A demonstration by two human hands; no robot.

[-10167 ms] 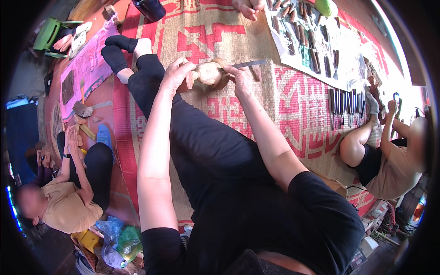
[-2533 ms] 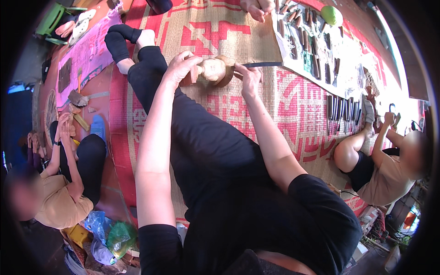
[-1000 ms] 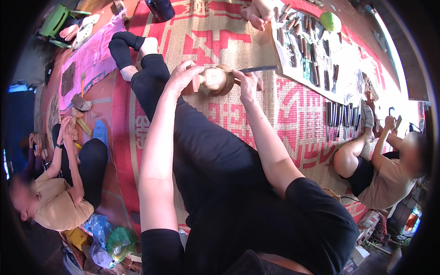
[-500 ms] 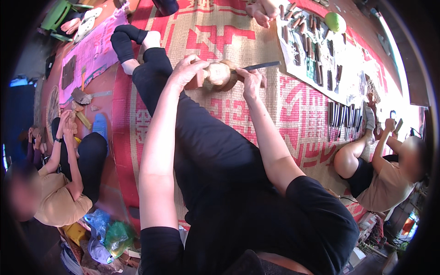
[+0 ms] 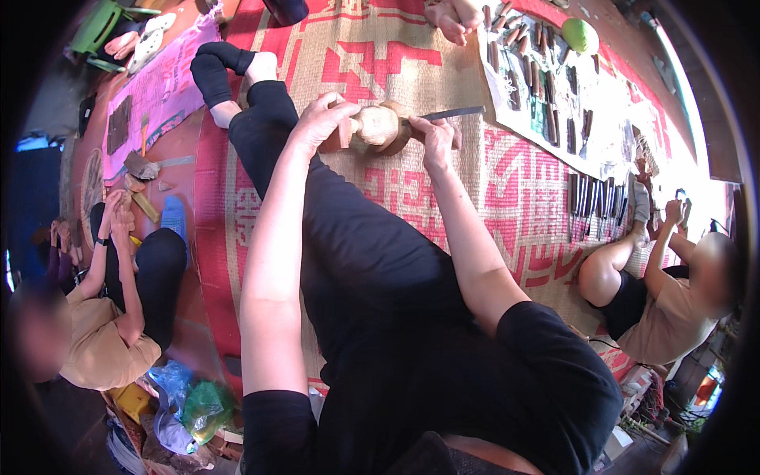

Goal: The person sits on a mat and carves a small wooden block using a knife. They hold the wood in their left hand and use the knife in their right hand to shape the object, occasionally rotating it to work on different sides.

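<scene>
A pale carved wooden piece (image 5: 377,127), rounded and turned on its side, lies between my two hands above the mat. My left hand (image 5: 323,125) is closed round its left end, where a reddish-brown wooden block (image 5: 339,136) shows under the fingers. At the other end, my right hand (image 5: 435,142) grips a dark flat bar-like tool (image 5: 455,113), perhaps a file or chisel. The tool points to the right, away from the carving. My right fingers are close to the wood; whether they touch it I cannot tell.
Beneath lies a red and straw-coloured mat (image 5: 507,190). At the right, a white sheet (image 5: 507,119) bears several wooden-handled carving tools, with a row of dark tools (image 5: 594,202) below. A green round fruit (image 5: 579,36) sits beyond. People work at left (image 5: 111,340) and right (image 5: 665,317).
My right hand and forearm have shifted very slightly to the right. My left hand and the carving stay almost in place. The person at right has moved their hands a little.
</scene>
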